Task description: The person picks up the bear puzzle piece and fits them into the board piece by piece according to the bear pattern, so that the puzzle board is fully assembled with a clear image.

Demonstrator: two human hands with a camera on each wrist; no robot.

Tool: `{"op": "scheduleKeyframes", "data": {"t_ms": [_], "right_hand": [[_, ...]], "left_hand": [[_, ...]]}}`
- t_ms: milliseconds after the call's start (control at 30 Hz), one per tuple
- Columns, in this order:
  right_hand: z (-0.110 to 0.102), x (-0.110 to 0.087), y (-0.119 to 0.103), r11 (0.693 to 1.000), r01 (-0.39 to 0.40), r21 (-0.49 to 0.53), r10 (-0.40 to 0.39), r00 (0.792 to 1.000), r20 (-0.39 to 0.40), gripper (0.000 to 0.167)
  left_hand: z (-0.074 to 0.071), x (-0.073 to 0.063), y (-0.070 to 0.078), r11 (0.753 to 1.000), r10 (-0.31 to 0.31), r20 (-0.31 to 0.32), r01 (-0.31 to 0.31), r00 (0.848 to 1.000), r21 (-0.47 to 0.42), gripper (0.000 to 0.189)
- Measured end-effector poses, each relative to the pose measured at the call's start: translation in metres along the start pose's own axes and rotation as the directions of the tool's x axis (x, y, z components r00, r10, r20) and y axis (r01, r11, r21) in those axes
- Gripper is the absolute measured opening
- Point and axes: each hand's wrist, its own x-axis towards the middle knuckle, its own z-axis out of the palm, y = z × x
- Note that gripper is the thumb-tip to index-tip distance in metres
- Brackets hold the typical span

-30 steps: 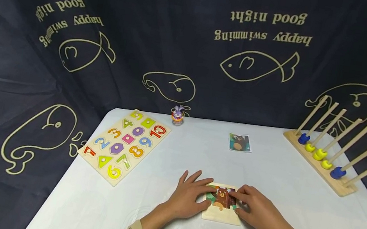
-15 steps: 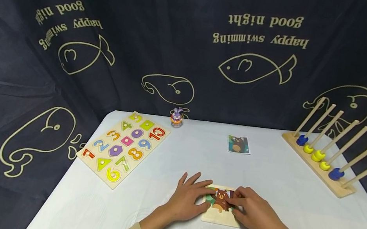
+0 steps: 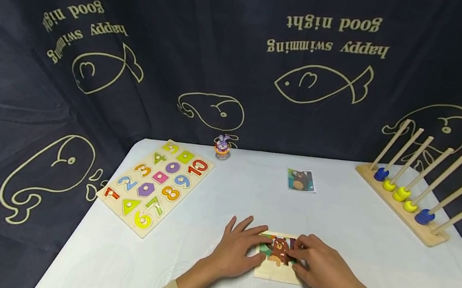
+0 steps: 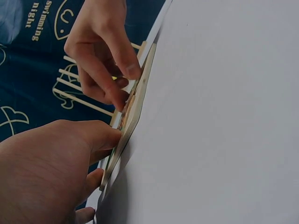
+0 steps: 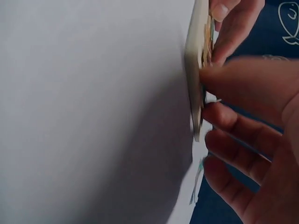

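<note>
A small wooden jigsaw puzzle (image 3: pixel 278 273) with a brown bear picture lies on the table between the hands; a bare wooden strip shows along its near side. The left hand (image 3: pixel 235 250) rests at its left side, fingers spread, with thumb and index fingertips on the picture. At the right side, the right hand (image 3: pixel 320 267) bends its fingers and pinches a dark puzzle piece (image 5: pixel 203 97) between thumb and index finger, close against the bear. Most of that piece is hidden by the fingers. In the left wrist view both hands' fingertips meet the puzzle's upper face.
Behind the puzzle lies a bear picture card (image 3: pixel 301 180). A number-and-shape board (image 3: pixel 155 187) is at the left, a purple rabbit figurine (image 3: pixel 222 147) at the back edge. A wooden peg rack (image 3: pixel 403 204) with blue and yellow beads stands at the right.
The right index finger has bent and shifted slightly down and inward on the right part of the picture. The left hand stays where it was.
</note>
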Motion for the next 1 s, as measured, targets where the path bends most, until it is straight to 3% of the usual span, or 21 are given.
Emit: {"op": "scheduleKeyframes", "data": {"t_ms": [200, 567, 1000], "right_hand": [[-0.0023, 0.0025, 0.0021, 0.999, -0.015, -0.031, 0.014, 0.999, -0.031, 0.033], [-0.0022, 0.0016, 0.0007, 0.997, -0.04, -0.059, 0.039, 0.999, -0.018, 0.035], [-0.0029, 0.0061, -0.0006, 0.997, 0.024, -0.078, -0.027, 0.999, -0.04, 0.026]], "left_hand": [[-0.0005, 0.0051, -0.0004, 1.0, 0.022, -0.008, -0.021, 1.0, 0.014, 0.036], [-0.0002, 0.0048, -0.0012, 1.0, 0.025, -0.004, -0.024, 1.0, 0.008, 0.036], [-0.0016, 0.0012, -0.0014, 1.0, 0.01, 0.008, -0.011, 1.0, 0.007, 0.037]]}}
